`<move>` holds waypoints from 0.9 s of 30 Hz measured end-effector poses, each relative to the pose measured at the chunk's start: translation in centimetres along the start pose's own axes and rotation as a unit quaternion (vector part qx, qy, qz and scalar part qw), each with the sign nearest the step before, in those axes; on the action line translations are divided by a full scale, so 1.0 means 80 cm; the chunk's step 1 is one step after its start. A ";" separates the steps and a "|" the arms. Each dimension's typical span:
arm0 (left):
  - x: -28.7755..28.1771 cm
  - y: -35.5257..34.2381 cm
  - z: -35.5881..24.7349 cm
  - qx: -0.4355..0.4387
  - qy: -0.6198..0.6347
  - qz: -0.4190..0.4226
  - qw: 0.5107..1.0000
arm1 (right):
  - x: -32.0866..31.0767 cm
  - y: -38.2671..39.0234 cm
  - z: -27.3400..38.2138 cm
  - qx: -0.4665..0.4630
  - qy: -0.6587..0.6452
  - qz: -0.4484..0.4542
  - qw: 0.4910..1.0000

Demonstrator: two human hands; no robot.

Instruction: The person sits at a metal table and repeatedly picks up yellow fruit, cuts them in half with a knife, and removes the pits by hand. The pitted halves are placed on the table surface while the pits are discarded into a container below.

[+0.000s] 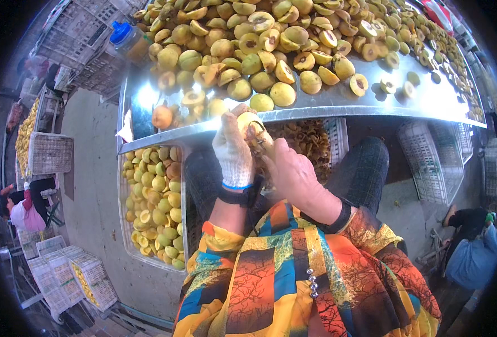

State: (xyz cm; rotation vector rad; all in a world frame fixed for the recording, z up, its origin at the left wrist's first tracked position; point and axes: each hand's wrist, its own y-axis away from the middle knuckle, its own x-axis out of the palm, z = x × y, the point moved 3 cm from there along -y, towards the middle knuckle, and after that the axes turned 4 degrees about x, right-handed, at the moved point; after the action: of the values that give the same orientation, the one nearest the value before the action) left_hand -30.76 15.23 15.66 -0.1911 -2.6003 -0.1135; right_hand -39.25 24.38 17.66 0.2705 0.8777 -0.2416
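A halved fruit (pixel 252 128) is pinched in the gloved left hand (pixel 232 153); the right hand (pixel 294 175) is clenched on a pitting tool (pixel 261 141), which could slip into fingers.

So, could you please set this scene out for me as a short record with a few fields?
left hand: left hand in a white knitted glove, gripping a yellow halved fruit
right hand: bare right hand, against the fruit; any tool is too hidden to tell
work surface: shiny metal table heaped with yellow fruit halves
below left: white plastic crate of yellow fruit
on table corner: blue-capped plastic bottle
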 end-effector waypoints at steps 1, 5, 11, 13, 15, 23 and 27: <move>-0.002 -0.001 0.000 -0.013 0.003 0.000 1.000 | 0.001 0.000 -0.001 -0.001 0.003 0.006 1.000; -0.006 -0.006 0.001 0.005 -0.079 -0.016 0.997 | 0.004 0.003 0.004 0.012 -0.011 0.037 0.999; -0.005 -0.019 -0.004 -0.126 -0.178 0.068 0.974 | 0.011 0.003 -0.005 0.012 -0.054 0.104 0.993; -0.010 -0.028 -0.001 -0.199 -0.193 0.076 0.958 | 0.003 -0.006 0.005 0.065 -0.087 0.170 0.979; -0.010 -0.022 -0.005 -0.199 -0.118 0.058 0.971 | 0.001 -0.005 0.007 0.051 -0.115 0.171 0.977; -0.006 -0.004 0.005 -0.140 -0.074 0.020 0.987 | 0.006 0.001 0.007 0.099 -0.176 0.218 0.955; -0.004 -0.001 0.012 -0.214 -0.057 0.054 0.974 | 0.004 0.007 0.004 0.140 -0.289 0.307 0.896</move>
State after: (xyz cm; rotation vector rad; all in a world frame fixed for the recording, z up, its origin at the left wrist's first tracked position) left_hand -30.97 15.22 14.62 -0.5047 -2.6391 -0.6435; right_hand -38.63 24.80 17.67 0.6895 0.1334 0.1463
